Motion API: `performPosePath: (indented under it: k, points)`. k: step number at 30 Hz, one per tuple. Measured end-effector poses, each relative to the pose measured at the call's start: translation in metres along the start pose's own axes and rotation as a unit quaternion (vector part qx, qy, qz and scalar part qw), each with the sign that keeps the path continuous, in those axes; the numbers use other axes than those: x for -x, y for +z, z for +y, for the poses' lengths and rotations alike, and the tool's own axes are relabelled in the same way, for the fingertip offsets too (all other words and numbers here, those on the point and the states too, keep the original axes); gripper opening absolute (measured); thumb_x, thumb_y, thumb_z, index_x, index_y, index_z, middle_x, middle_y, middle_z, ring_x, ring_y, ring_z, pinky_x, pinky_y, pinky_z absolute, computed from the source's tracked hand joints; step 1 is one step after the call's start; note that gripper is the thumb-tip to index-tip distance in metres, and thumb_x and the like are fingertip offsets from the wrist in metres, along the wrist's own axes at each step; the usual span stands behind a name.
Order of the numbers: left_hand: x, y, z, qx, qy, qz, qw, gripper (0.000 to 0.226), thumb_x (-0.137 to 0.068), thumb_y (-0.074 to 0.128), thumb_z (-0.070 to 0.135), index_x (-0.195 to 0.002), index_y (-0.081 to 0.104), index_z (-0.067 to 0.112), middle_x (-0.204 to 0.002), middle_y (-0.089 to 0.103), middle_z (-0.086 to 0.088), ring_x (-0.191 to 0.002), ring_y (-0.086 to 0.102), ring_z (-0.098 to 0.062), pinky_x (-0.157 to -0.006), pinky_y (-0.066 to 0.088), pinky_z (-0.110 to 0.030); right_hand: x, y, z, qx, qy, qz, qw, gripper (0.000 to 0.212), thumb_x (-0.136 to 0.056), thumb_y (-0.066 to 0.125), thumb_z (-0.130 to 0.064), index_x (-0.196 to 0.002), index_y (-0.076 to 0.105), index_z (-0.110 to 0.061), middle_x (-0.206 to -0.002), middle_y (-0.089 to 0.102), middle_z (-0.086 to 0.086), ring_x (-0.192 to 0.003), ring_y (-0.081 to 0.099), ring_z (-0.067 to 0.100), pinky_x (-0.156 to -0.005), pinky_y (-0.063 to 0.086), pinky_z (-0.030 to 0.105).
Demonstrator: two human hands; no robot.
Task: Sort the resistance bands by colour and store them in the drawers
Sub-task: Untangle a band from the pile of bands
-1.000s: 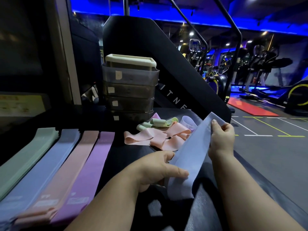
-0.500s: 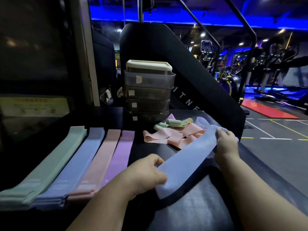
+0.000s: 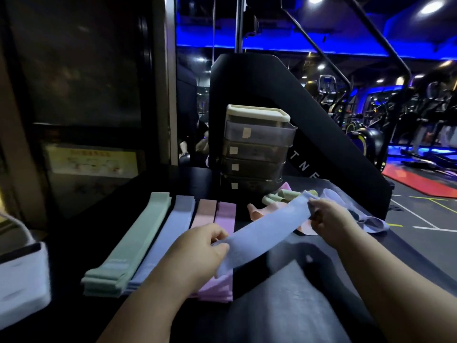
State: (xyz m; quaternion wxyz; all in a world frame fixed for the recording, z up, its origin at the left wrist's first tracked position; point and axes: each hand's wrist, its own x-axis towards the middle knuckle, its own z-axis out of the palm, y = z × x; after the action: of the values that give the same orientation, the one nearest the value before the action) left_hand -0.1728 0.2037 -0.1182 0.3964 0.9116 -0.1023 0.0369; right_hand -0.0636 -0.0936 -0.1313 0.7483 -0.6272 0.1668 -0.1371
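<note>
**Reporter:** What are the hands doing?

**Photographer:** The left hand (image 3: 197, 251) pinches the near end of a pale blue band (image 3: 259, 233), thumb on top. The right hand (image 3: 329, 219) grips the far end. The band runs flat between them, lifted above the dark surface (image 3: 111, 219).

**Reporter:** And around them?

**Photographer:** To the left, 4 sorted stacks lie side by side on the surface: the green stack (image 3: 128, 243), blue stack (image 3: 181, 211), pink stack (image 3: 205, 214) and purple stack (image 3: 225, 214). The left arm hides part of the last 3. Behind the held band sits a loose pile (image 3: 257, 211) of pink and rolled green bands, with another pale blue one crumpled near the right edge. Just behind the pile stands the drawer unit (image 3: 257, 149), with 4 clear drawers under a cream lid, each bearing a small label. A white box (image 3: 22, 280) sits at the far left. Gym machines (image 3: 420, 120) fill the blue-lit background.
</note>
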Motion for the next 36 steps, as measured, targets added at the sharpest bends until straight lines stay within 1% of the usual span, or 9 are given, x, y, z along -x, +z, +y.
performPosePath:
  k: [3,6,11,16,21,25,28,31,36]
  points:
    - [0.007,-0.017,-0.015,0.008,-0.004,0.017,1.0,0.011,-0.093,0.054,0.025,-0.085,0.061,0.03,-0.084,0.067,0.009,-0.075,0.061,-0.012,-0.072,0.051,-0.029,0.0,0.027,-0.007,0.047,-0.004,-0.028,0.998,0.024,-0.091,0.046,-0.001,-0.073,0.04,-0.015,-0.062,0.031,0.005,-0.041,0.029,0.008,-0.032,0.018,0.016]
    - [0.016,-0.033,-0.031,0.026,-0.008,0.05,0.998,0.006,-0.09,0.061,0.03,-0.09,0.056,0.034,-0.084,0.062,0.009,-0.071,0.058,-0.007,-0.064,0.045,-0.02,0.002,0.059,-0.012,0.052,-0.01,-0.065,0.996,0.019,-0.095,0.05,-0.004,-0.08,0.048,-0.015,-0.06,0.037,0.002,-0.035,0.032,0.004,-0.03,0.019,0.015]
    - [0.025,-0.062,-0.052,0.084,-0.03,0.096,0.991,0.021,-0.079,0.077,0.029,-0.085,0.057,0.031,-0.078,0.062,0.004,-0.071,0.064,-0.016,-0.071,0.053,-0.034,0.005,0.119,-0.016,0.028,-0.009,-0.145,0.989,0.022,-0.096,0.049,0.001,-0.077,0.054,-0.007,-0.057,0.049,0.004,-0.037,0.047,0.003,-0.036,0.034,0.012]
    - [0.027,-0.081,-0.077,0.108,-0.054,0.109,0.987,0.02,-0.076,0.079,0.027,-0.078,0.059,0.03,-0.076,0.066,0.001,-0.064,0.065,-0.016,-0.068,0.054,-0.036,0.004,0.174,-0.012,0.086,-0.007,-0.14,0.986,0.019,-0.088,0.052,0.006,-0.078,0.052,-0.011,-0.071,0.053,0.003,-0.057,0.051,0.008,-0.047,0.046,0.014]
    - [0.032,-0.088,-0.092,0.149,-0.075,0.095,0.981,0.016,-0.08,0.073,0.021,-0.077,0.06,0.031,-0.069,0.066,0.002,-0.059,0.066,-0.016,-0.072,0.058,-0.044,0.006,0.221,-0.005,0.151,-0.061,-0.135,0.977,0.026,-0.086,0.048,0.006,-0.068,0.057,-0.01,-0.057,0.043,0.006,-0.048,0.04,0.012,-0.038,0.03,0.016]
    - [0.036,-0.09,-0.094,0.176,-0.095,0.07,0.977,0.012,-0.083,0.067,0.017,-0.082,0.057,0.023,-0.057,0.063,0.002,-0.054,0.063,-0.017,-0.063,0.057,-0.038,0.007,0.248,0.003,0.241,-0.109,-0.116,0.957,0.022,-0.079,0.051,0.003,-0.077,0.068,-0.011,-0.06,0.051,0.008,-0.052,0.044,0.017,-0.045,0.034,0.019]
    - [0.039,-0.09,-0.09,0.116,-0.092,0.064,0.987,0.014,-0.083,0.067,0.029,-0.084,0.053,0.026,-0.058,0.062,0.005,-0.052,0.057,-0.011,-0.06,0.049,-0.03,0.007,0.263,0.012,0.299,-0.134,-0.115,0.938,0.02,-0.077,0.054,0.001,-0.071,0.066,-0.014,-0.059,0.055,0.006,-0.059,0.051,0.021,-0.049,0.038,0.024]
    - [0.043,-0.09,-0.084,0.039,-0.097,0.055,0.993,0.02,-0.085,0.064,0.041,-0.088,0.048,0.029,-0.073,0.066,0.007,-0.063,0.057,-0.008,-0.058,0.042,-0.022,0.002,0.273,0.023,0.336,-0.164,-0.109,0.921,0.02,-0.079,0.06,0.0,-0.074,0.067,-0.018,-0.062,0.059,0.004,-0.064,0.058,0.024,-0.058,0.051,0.033]
    - [0.047,-0.088,-0.078,-0.037,-0.076,0.048,0.995,0.02,-0.092,0.056,0.045,-0.092,0.043,0.03,-0.083,0.059,0.006,-0.076,0.058,-0.011,-0.067,0.045,-0.026,0.003,0.278,0.033,0.418,-0.211,-0.093,0.879,0.024,-0.082,0.06,-0.006,-0.095,0.07,-0.023,-0.077,0.063,0.0,-0.065,0.058,0.018,-0.044,0.041,0.018]
